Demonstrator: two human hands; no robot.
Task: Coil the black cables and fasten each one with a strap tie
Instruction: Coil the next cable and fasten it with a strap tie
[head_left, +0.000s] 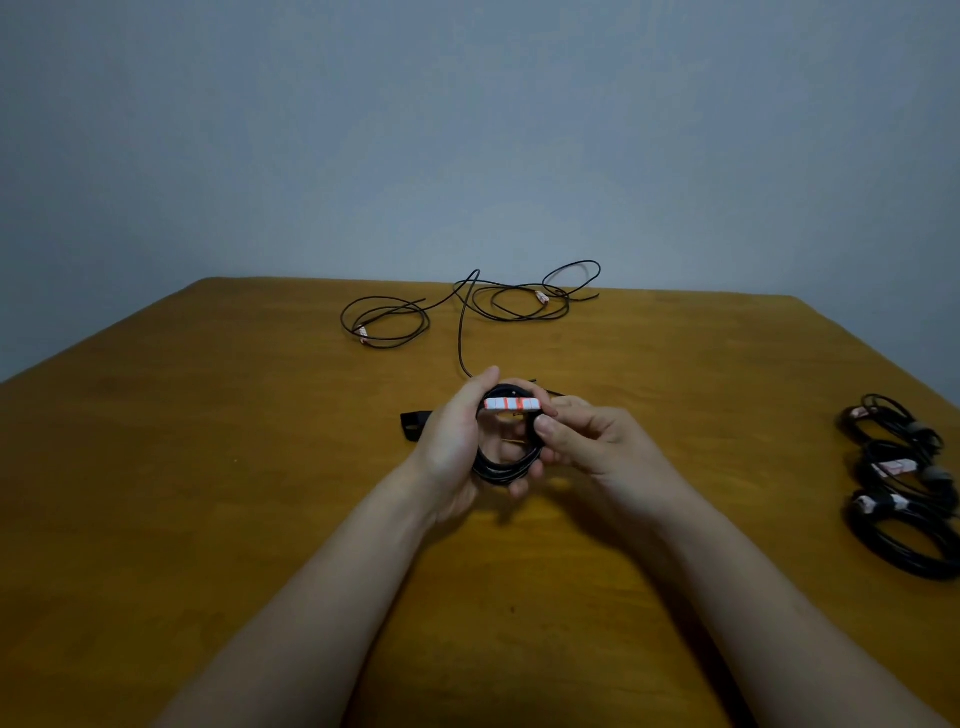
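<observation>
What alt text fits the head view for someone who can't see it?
The left hand grips a coiled black cable above a wooden table while the right hand pinches its white-and-red tag. Loose black cables lie beyond; three coiled cables sit at right.

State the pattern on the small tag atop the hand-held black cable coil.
White rectangular tag on the black cable coil carries orange-red cross stripes; head view.

Black strap (414, 422) half behind left hand (451, 441); coiled bundles (893, 470) partly beyond right edge.

A wooden table (208, 467) — loose black cables (467, 306) at the back, three coiled cables (904, 488) at right, a black strap (413, 423) mid-table.
</observation>
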